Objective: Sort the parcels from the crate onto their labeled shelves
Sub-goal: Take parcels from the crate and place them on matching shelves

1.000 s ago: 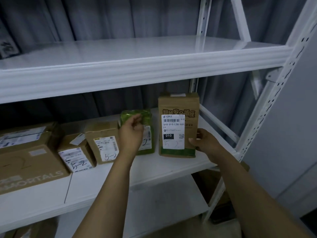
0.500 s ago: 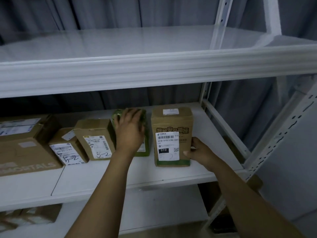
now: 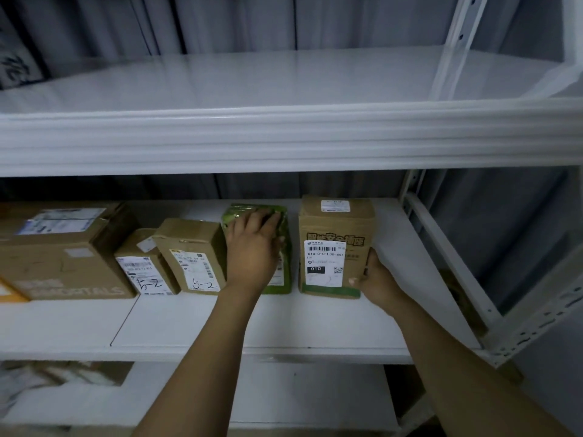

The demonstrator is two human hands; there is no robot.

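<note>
Head view: on the white middle shelf point(image 3: 252, 326) a tall brown carton point(image 3: 334, 228) stands upright near the right end. The right hand point(image 3: 377, 279) grips its lower right edge, thumb on the front and fingers wrapped behind. Just left of it stands a green parcel point(image 3: 282, 279). The left hand point(image 3: 252, 250) lies against the parcel's front, its fingers spread and nearly straight over the top. Further left sit two small boxes marked 5-2 point(image 3: 192, 257) and point(image 3: 142, 272), then a large carton point(image 3: 63, 257). The upper shelf point(image 3: 284, 137) runs above.
</note>
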